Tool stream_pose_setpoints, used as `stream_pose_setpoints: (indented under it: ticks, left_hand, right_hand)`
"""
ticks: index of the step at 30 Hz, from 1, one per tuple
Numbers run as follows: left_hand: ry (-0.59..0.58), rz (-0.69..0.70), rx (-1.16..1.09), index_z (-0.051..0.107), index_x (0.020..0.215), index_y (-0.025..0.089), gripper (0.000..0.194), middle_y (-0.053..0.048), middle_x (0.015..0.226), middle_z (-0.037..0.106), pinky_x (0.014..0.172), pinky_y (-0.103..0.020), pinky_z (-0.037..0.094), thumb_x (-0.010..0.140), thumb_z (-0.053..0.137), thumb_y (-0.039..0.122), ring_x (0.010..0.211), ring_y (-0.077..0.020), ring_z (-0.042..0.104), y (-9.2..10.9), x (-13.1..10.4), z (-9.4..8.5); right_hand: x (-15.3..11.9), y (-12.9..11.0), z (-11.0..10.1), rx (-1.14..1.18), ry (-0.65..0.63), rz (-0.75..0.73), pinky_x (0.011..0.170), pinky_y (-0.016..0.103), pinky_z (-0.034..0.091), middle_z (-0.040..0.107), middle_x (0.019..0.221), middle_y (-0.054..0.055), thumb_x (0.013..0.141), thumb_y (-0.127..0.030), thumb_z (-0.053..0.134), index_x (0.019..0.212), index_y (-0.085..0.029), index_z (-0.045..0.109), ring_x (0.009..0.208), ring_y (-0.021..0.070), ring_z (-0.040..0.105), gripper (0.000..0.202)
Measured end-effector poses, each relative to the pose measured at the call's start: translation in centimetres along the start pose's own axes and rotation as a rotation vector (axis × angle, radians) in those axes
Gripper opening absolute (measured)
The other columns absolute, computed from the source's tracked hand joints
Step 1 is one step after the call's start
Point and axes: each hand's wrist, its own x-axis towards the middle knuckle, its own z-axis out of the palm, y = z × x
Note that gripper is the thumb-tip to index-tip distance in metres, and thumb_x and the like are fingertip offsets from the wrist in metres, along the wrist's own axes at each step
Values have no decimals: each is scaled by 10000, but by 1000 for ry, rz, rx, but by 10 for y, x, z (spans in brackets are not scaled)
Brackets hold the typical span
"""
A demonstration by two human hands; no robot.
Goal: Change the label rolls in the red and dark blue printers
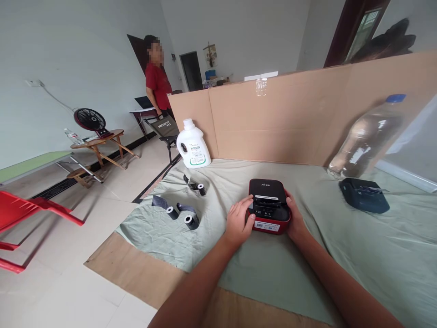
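A black and red label printer (269, 203) rests on the cloth in front of me, with a white label on its front face and a dark lid on top. My left hand (239, 219) grips its left side, thumb at the front corner and fingers along the upper edge. Around the right side curls my right hand (296, 218), its fingers partly hidden behind the printer. To the left lie several small black rolls, such as the front roll (191, 222), the middle roll (172, 212) and the back roll (201, 189), with dark strips unwound from them.
A white detergent jug (193, 145) stands at the back left, by a cardboard partition (266, 123). At the right are a large clear bottle (367, 136) with a blue cap and a dark device (363, 195). Beyond the table, a person in red (158, 82) stands near a folding chair (164, 126).
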Motion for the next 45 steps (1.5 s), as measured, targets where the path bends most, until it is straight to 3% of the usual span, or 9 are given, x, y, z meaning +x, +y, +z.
stream_pose_setpoints:
  ticks: [5, 14, 20, 25, 32, 37, 40, 42, 45]
  left_hand:
    - [1, -11, -33, 474, 1376, 207, 412, -104, 1360, 609, 1050, -410, 473, 971, 439, 277, 1258, -233, 571, 3, 2, -3]
    - [-71, -149, -31, 530, 1285, 237, 373, -56, 1231, 664, 900, -343, 543, 914, 497, 225, 1040, -209, 666, 11, 12, -11]
    - [-59, -156, -17, 542, 1275, 231, 340, -62, 1192, 673, 920, -346, 532, 949, 448, 238, 1063, -210, 662, 10, 10, -8]
    - [-21, -37, -73, 520, 1308, 227, 351, -75, 1331, 630, 1046, -357, 484, 978, 402, 233, 1245, -202, 589, 3, 2, -5]
    - [-19, 3, -56, 514, 1315, 211, 354, -87, 1419, 577, 1092, -364, 452, 985, 386, 216, 1314, -200, 540, 1, -1, -3]
    - [-31, -12, -39, 525, 1284, 213, 345, -86, 1365, 606, 1061, -348, 471, 975, 373, 199, 1277, -199, 564, 4, 2, -5]
    - [-49, -56, 27, 549, 1223, 209, 313, -88, 1213, 659, 941, -344, 527, 957, 384, 201, 1132, -215, 638, 8, 7, -2]
    - [-28, -89, 56, 568, 1169, 207, 282, -85, 1114, 671, 880, -342, 540, 950, 390, 208, 1039, -219, 663, 11, 10, 1]
    - [35, -91, 12, 574, 1136, 210, 266, -89, 1133, 666, 912, -339, 529, 966, 370, 208, 1068, -210, 656, 13, 8, 7]
  right_hand:
    - [2, -2, 0, 34, 27, 15, 1150, 472, 404, 566, 1447, 9, 790, -455, 615, 1281, -328, 582, 1382, 278, 479, 509]
    - [14, -4, -7, 44, 27, 43, 1062, 461, 472, 642, 1348, 27, 674, -298, 640, 1181, -282, 651, 1305, 304, 540, 507]
    - [14, 0, -8, 79, 30, 11, 1075, 438, 465, 664, 1321, 24, 669, -314, 667, 1174, -280, 676, 1296, 298, 549, 507]
    - [11, 4, -7, 107, 13, -20, 1090, 449, 458, 672, 1313, 25, 706, -355, 682, 1197, -294, 666, 1294, 296, 560, 495]
    - [11, 15, -11, 122, -12, -63, 1121, 457, 437, 632, 1380, 20, 804, -461, 663, 1246, -303, 647, 1332, 286, 532, 470]
    - [14, 14, -12, 93, 3, -74, 1104, 452, 452, 641, 1365, 19, 777, -417, 661, 1232, -305, 658, 1312, 284, 549, 468]
    - [16, 12, -10, 80, 41, -66, 1075, 458, 471, 684, 1289, 27, 725, -346, 646, 1177, -286, 675, 1250, 286, 589, 457]
    - [15, 11, -9, 75, 72, -68, 1069, 455, 474, 701, 1249, 24, 705, -327, 646, 1148, -278, 681, 1218, 282, 605, 447]
    - [12, 12, -9, 80, 83, -81, 1088, 443, 456, 698, 1254, 21, 724, -351, 670, 1156, -274, 681, 1217, 272, 603, 439]
